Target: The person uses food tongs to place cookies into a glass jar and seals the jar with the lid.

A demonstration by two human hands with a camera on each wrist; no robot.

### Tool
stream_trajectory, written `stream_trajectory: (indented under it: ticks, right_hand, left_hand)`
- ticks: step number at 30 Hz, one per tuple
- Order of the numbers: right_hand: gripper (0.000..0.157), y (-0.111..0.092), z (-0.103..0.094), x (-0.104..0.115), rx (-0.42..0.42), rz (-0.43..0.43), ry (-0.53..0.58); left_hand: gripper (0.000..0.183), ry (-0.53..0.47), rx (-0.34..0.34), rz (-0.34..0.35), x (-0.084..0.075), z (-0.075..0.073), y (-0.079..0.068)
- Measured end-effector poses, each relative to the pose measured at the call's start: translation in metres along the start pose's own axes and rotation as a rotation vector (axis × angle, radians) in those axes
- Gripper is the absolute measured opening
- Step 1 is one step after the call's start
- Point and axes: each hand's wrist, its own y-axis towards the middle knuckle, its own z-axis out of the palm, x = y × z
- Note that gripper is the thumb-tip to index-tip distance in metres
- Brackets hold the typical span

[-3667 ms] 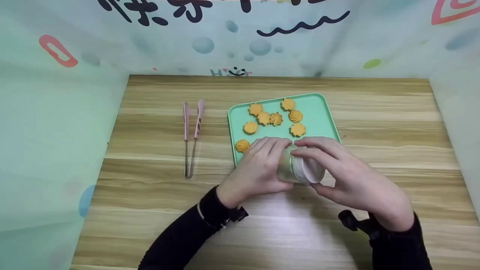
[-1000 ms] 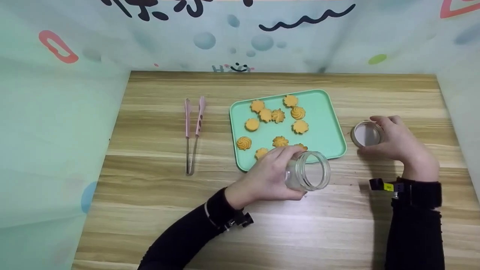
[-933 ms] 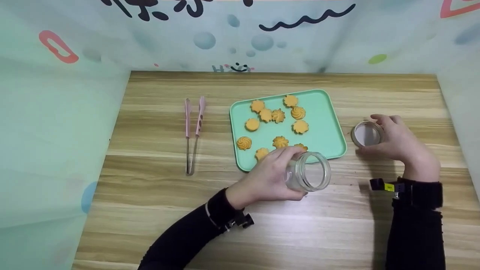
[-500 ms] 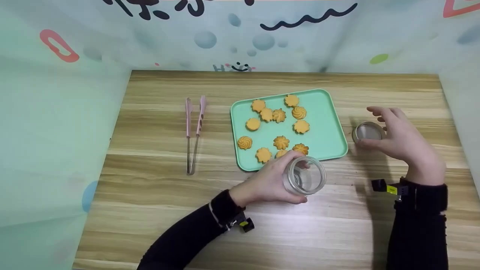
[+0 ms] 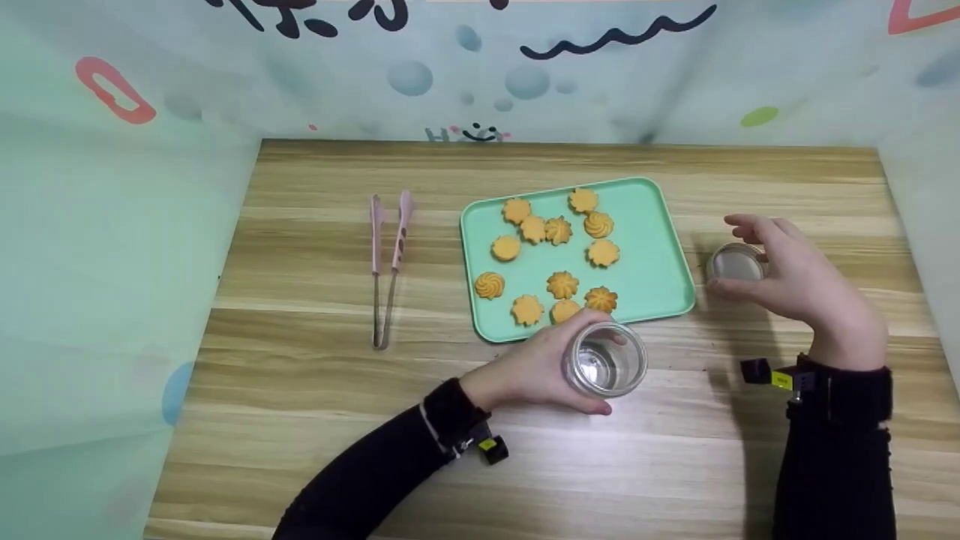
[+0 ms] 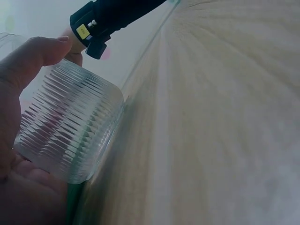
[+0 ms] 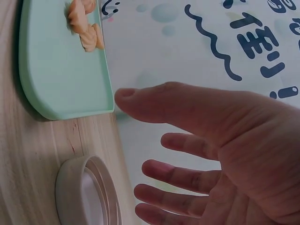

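The left hand point(image 5: 544, 366) curls around a clear jar point(image 5: 606, 361), masking part of the near edge of the green tray point(image 5: 651, 247). 12 cookies point(image 5: 562, 285) show there. The right hand point(image 5: 806, 281), fingers spread, hovers over the upturned lid point(image 5: 735, 265), between tray and right edge of the tabletop point(image 5: 300, 420). Tongs point(image 5: 376, 244) lie toward its left edge.
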Motion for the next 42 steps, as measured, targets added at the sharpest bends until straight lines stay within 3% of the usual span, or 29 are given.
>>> stream_trajectory:
  ticks: [7,12,17,20,23,26,30,32,34,38,42]
  right_hand:
    - [0.095,0.000,0.000,-0.001,-0.005,-0.025,0.003]
    - [0.095,-0.001,0.000,0.000,0.008,-0.014,0.014]
    - [0.095,-0.002,-0.001,0.001,0.008,-0.007,0.010]
    - [0.094,-0.003,-0.001,0.000,0.005,-0.013,0.016]
    - [0.092,-0.004,-0.002,0.000,0.006,-0.017,0.023]
    - [0.087,-0.004,-0.002,0.001,0.003,-0.024,0.027]
    - [0.083,-0.005,-0.003,0.002,0.001,-0.029,0.032]
    - [0.083,-0.005,-0.004,0.002,0.004,-0.030,0.036]
    - [0.083,-0.005,-0.003,0.003,0.005,-0.034,0.039]
    - [0.080,-0.006,-0.002,0.004,-0.008,-0.037,0.030]
    - [0.079,-0.007,-0.003,0.004,-0.010,-0.025,0.027]
  left_hand:
    - [0.099,0.036,-0.016,-0.020,0.001,-0.003,-0.002]
    - [0.108,0.119,0.010,-0.046,-0.001,-0.008,-0.003]
    - [0.128,0.188,0.107,0.054,-0.008,-0.024,-0.003]
    - [0.121,0.186,0.146,0.169,-0.013,-0.038,-0.003]
    - [0.093,0.181,0.087,0.250,-0.021,-0.055,-0.004]
    - [0.079,0.213,-0.112,0.262,-0.031,-0.078,-0.005]
    - [0.071,0.338,-0.467,0.094,-0.045,-0.114,-0.014]
    - [0.069,0.419,-0.613,-0.062,-0.051,-0.132,-0.020]
    - [0.071,0.498,-0.716,-0.241,-0.054,-0.148,-0.027]
    - [0.076,0.638,-0.815,-0.566,-0.052,-0.174,-0.040]
    - [0.080,0.740,-0.789,-0.804,-0.041,-0.186,-0.049]
